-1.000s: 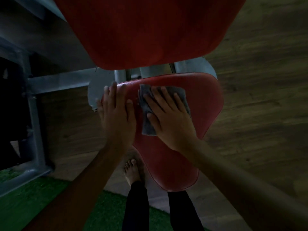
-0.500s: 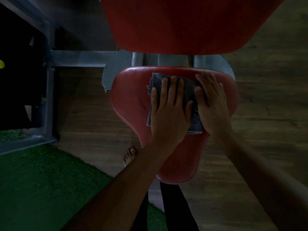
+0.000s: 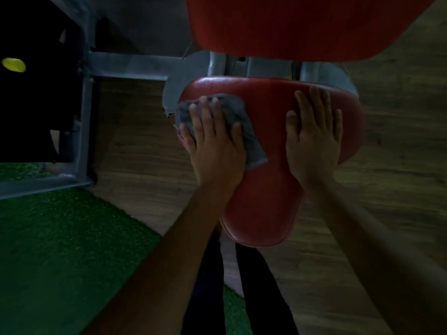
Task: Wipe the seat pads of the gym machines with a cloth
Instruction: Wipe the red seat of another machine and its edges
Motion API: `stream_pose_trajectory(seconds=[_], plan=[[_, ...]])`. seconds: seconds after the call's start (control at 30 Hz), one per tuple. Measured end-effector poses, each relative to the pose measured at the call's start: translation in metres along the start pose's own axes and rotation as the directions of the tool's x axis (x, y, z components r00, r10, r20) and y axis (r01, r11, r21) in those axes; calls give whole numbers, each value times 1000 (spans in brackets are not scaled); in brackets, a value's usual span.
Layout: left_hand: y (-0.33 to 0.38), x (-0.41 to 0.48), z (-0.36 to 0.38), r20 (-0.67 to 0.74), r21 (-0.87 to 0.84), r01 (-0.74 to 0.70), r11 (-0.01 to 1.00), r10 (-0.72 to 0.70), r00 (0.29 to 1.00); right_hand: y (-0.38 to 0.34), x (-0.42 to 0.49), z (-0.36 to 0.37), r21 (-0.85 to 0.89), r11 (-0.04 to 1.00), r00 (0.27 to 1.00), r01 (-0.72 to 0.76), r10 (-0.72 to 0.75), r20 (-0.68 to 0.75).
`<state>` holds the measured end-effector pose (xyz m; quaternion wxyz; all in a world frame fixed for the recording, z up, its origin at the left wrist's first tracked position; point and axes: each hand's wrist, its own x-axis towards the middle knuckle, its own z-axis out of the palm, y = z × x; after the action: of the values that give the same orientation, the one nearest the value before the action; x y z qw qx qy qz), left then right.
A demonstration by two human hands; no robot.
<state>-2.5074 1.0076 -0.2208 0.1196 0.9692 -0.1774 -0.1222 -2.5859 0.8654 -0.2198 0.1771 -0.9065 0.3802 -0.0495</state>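
The left hand (image 3: 214,143) lies flat, pressing the grey folded cloth (image 3: 232,122) onto the red padded vinyl seat (image 3: 266,189), while the open, empty right hand (image 3: 314,141) steadies beside it; firm, overlapping strokes should reach the edges.

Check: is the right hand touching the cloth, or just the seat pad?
Apart. The head view shows bare red seat pad between the right hand and the grey cloth, which lies under the left hand.
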Motion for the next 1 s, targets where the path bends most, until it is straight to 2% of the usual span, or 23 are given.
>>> stream_pose_trajectory(seconds=[0.1, 0.2, 0.3, 0.4, 0.47, 0.57, 0.7, 0.8, 0.87, 1.0], plan=[[11, -25, 2, -18, -71, 49, 996, -50, 999, -2, 0, 2, -84, 996, 1000, 4, -4, 1], [24, -88, -3, 26, -54, -34, 998, 36, 999, -2, 0, 1, -84, 996, 1000, 4, -1, 29], [14, -49, 2, 24, -31, -93, 995, 94, 995, -4, -1, 2, -98, 995, 999, -1, 5, 43], [7, -13, 4, -29, -25, -50, 998, 49, 998, -6, -1, 3, -101, 995, 999, -6, 11, 43], [14, -42, 3, -4, -63, -30, 998, 30, 1000, -8, -2, 2, -103, 995, 999, -11, 16, 50], [15, -91, -2, 20, -59, -136, 989, 137, 990, -10, -1, 1, -105, 994, 997, -26, 33, 71], [-9, -17, -1, 17, -14, -233, 972, 234, 972, -9, -1, 0, -97, 995, 997, -28, 35, 67], [-12, 32, -3, -1, 38, -181, 983, 181, 983, -13, -1, -1, -88, 995, 995, -47, 54, 79], [-1, 18, -2, -4, -2, -156, 988, 156, 988, -19, 0, -4, -69, 995, 990, -68, 76, 120], [-11, -24, -3, 11, -39, -354, 934, 354, 935, -32, -6, -10, -51, 996, 974, -69, 78, 212]])
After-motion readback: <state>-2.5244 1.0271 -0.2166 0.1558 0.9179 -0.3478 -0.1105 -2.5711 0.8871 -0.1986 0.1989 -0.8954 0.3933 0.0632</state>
